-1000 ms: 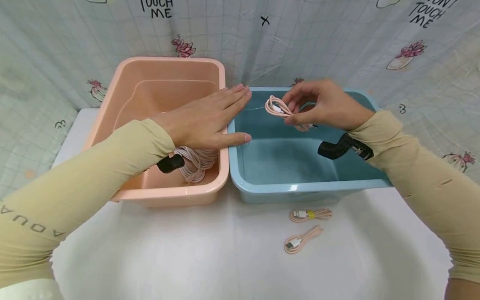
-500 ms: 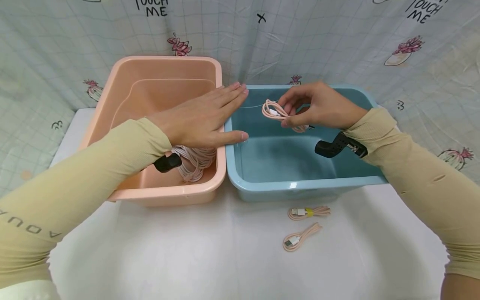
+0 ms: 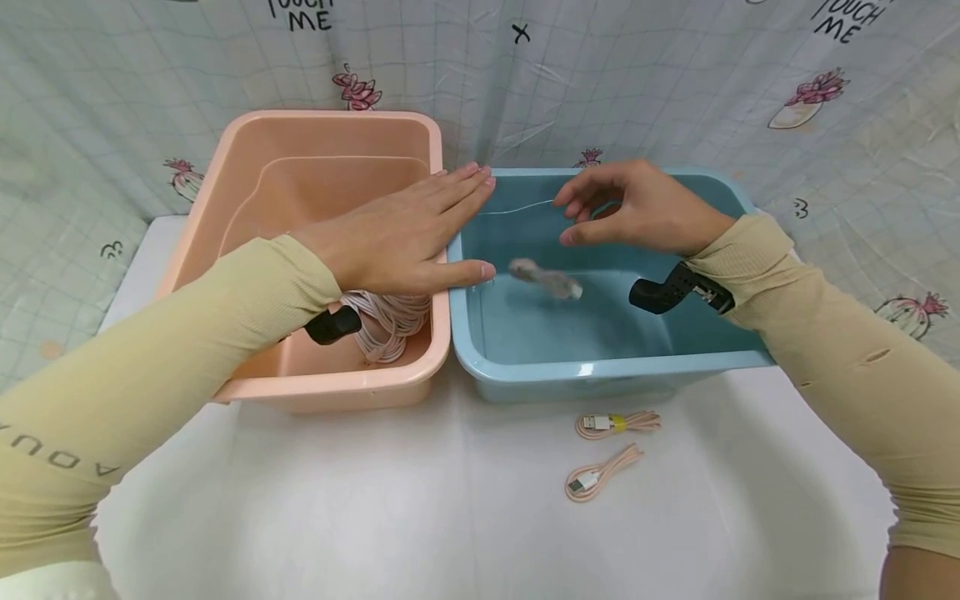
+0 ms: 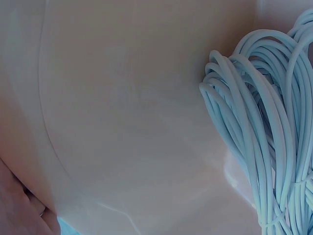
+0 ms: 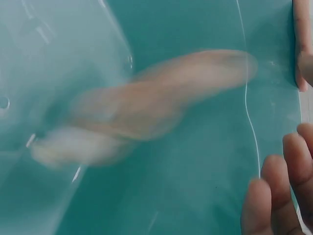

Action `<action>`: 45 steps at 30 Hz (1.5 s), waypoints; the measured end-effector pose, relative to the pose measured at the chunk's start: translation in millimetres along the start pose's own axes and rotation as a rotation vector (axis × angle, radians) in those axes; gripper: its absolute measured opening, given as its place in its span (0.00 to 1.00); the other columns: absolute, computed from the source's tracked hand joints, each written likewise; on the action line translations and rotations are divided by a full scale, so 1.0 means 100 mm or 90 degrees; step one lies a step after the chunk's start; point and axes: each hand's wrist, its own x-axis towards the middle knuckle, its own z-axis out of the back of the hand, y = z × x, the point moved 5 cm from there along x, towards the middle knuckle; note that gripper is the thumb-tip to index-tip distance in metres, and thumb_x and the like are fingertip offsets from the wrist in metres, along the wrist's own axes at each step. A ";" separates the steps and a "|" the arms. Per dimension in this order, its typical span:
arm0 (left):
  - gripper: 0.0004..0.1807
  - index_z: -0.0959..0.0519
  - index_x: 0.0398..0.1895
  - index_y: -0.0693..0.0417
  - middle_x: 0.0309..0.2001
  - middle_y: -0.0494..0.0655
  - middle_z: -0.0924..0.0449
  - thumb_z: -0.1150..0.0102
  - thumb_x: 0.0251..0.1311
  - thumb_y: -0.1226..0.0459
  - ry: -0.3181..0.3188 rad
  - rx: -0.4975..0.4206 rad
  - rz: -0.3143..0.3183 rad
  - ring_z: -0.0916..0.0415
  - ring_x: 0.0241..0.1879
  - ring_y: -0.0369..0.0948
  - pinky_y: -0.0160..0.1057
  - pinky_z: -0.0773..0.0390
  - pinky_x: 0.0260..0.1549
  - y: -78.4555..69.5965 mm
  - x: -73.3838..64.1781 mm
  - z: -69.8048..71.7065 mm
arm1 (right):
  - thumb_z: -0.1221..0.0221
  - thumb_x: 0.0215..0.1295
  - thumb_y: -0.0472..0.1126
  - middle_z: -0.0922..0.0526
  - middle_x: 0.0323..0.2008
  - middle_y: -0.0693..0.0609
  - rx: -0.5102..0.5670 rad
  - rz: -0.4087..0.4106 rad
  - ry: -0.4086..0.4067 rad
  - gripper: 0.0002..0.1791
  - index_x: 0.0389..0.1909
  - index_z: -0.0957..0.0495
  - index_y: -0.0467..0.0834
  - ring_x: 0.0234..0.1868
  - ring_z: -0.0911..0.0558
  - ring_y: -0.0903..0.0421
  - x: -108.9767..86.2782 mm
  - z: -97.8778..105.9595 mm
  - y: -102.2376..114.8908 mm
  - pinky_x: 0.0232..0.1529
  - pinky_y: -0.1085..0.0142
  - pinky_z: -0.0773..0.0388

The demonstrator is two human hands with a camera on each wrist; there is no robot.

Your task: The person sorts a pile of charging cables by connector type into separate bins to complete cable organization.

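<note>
My left hand [image 3: 408, 233] lies palm down with straight fingers across the adjoining rims of the pink bin [image 3: 330, 385] and the blue bin [image 3: 525, 371]. Over the back of the blue bin is my right hand [image 3: 645, 208], its fingers loosely bent and nothing between them. Below and left of it, a coiled pink charging cable [image 3: 543, 277] with a white plug shows motion-blurred inside the blue bin. In the right wrist view the blurred cable [image 5: 142, 103] is apart from my right fingers [image 5: 279, 191]. Under my left wrist, bundled white cables [image 4: 264, 107] lie in the pink bin.
Two coiled pink cables lie on the white table before the blue bin: one with a yellow tie [image 3: 619, 423], the other [image 3: 603, 473] nearer the front. A patterned curtain [image 3: 517, 92] hangs right behind both bins.
My right hand has let go of the coiled pink cable, which has dropped down and left into the blue bin. The left hand stays on the rims; the view has shifted slightly.
</note>
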 end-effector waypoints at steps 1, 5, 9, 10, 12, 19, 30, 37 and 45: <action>0.52 0.66 0.78 0.53 0.80 0.46 0.71 0.70 0.64 0.30 0.000 -0.001 -0.001 0.72 0.81 0.45 0.48 0.61 0.80 0.00 0.00 0.00 | 0.30 0.56 0.45 0.19 0.41 0.54 0.000 -0.003 -0.005 0.20 0.50 0.19 0.47 0.42 0.19 0.59 0.00 0.01 0.00 0.45 0.77 0.19; 0.52 0.66 0.78 0.53 0.80 0.45 0.71 0.70 0.64 0.30 0.001 0.001 0.002 0.72 0.81 0.45 0.48 0.61 0.80 0.00 0.00 0.00 | 0.30 0.56 0.45 0.18 0.38 0.55 -0.002 -0.005 -0.016 0.18 0.47 0.18 0.48 0.40 0.18 0.59 0.00 0.01 0.02 0.44 0.75 0.20; 0.52 0.66 0.78 0.53 0.80 0.45 0.71 0.70 0.64 0.30 0.002 0.004 0.003 0.72 0.81 0.45 0.48 0.61 0.80 -0.01 -0.01 0.01 | 0.30 0.56 0.46 0.18 0.38 0.54 -0.003 -0.008 -0.012 0.17 0.46 0.18 0.47 0.40 0.18 0.59 0.00 0.01 0.02 0.45 0.75 0.20; 0.52 0.66 0.78 0.53 0.80 0.45 0.71 0.70 0.64 0.30 0.002 0.005 0.003 0.72 0.81 0.45 0.48 0.61 0.80 -0.01 -0.01 0.01 | 0.30 0.56 0.46 0.18 0.39 0.54 -0.003 -0.008 -0.012 0.18 0.47 0.18 0.47 0.40 0.18 0.59 0.00 0.01 0.03 0.45 0.75 0.20; 0.52 0.66 0.78 0.53 0.80 0.46 0.71 0.70 0.64 0.30 0.002 0.004 0.003 0.72 0.81 0.45 0.48 0.61 0.80 -0.01 -0.01 0.01 | 0.30 0.56 0.46 0.18 0.39 0.55 -0.002 -0.009 -0.012 0.18 0.47 0.18 0.46 0.40 0.18 0.59 -0.01 0.01 0.03 0.45 0.75 0.20; 0.52 0.66 0.78 0.52 0.80 0.45 0.71 0.69 0.64 0.30 0.003 -0.007 0.002 0.72 0.81 0.44 0.48 0.61 0.80 -0.01 -0.02 0.01 | 0.30 0.56 0.45 0.18 0.40 0.53 -0.001 0.007 -0.027 0.17 0.47 0.18 0.47 0.40 0.19 0.59 -0.05 0.03 0.12 0.43 0.76 0.19; 0.52 0.66 0.78 0.52 0.80 0.44 0.71 0.69 0.64 0.29 0.006 -0.009 -0.001 0.72 0.81 0.44 0.48 0.61 0.80 0.00 -0.03 0.03 | 0.31 0.57 0.40 0.15 0.35 0.57 -0.054 0.102 -0.071 0.10 0.41 0.17 0.48 0.35 0.17 0.63 -0.29 0.09 0.46 0.39 0.76 0.18; 0.53 0.65 0.78 0.53 0.80 0.45 0.70 0.68 0.63 0.29 0.002 -0.016 0.004 0.72 0.81 0.45 0.48 0.61 0.80 -0.01 0.00 0.01 | 0.32 0.57 0.36 0.15 0.33 0.59 -0.039 0.192 -0.077 0.11 0.40 0.17 0.50 0.31 0.17 0.63 -0.52 0.05 0.67 0.35 0.74 0.18; 0.52 0.64 0.78 0.54 0.80 0.46 0.69 0.67 0.64 0.30 -0.002 -0.016 0.001 0.72 0.81 0.45 0.48 0.61 0.80 -0.02 0.00 0.02 | 0.31 0.54 0.34 0.17 0.32 0.63 -0.038 0.250 -0.088 0.13 0.39 0.18 0.52 0.30 0.20 0.66 -0.81 -0.01 0.91 0.35 0.76 0.20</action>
